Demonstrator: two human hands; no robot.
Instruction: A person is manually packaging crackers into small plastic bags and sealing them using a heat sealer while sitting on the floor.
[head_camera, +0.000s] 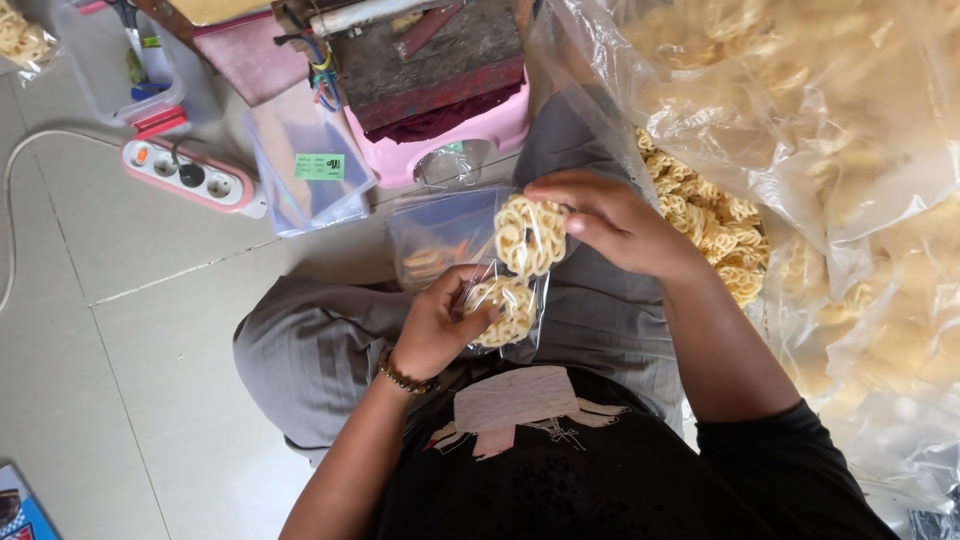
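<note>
Fingers of the right hand (615, 222) pinch lacy yellow crackers (530, 235) above a small clear bag (505, 300) gripped by the left hand (440, 325); squeezing could crumble them.

One head cam only, looking steeply down, close over the lap and both hands; faces fwd across the tiled floor (150, 300) toward clutter at the top edge. No 2nd view.
</note>
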